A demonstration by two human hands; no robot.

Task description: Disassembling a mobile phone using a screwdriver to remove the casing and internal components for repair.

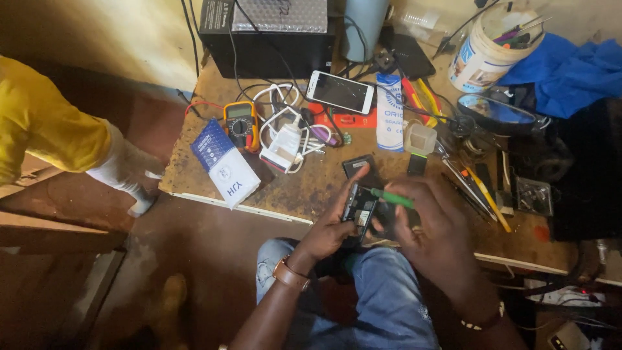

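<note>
**At the bench edge: an opened phone under a green-handled tool**

At the near edge of the worn wooden workbench (304,188), above the person's lap, the left hand (334,223) grips the opened phone (359,210) by its sides, thumb laid along the upper edge, circuit side up. The right hand (431,230) is curled around a green-handled tool (391,198), pinching it so that its tip points into the phone's interior. The tip's exact contact point is too small to tell. Likely hazards: the tip may slip and gouge a board component or a ribbon connector, since the phone is braced only in the hand, partly over the bench edge; a freed screw or part would probably drop to the floor. A tangle of white cables (285,129), a yellow multimeter (241,124) and a white phone (340,92) lie well apart, farther back.
</note>
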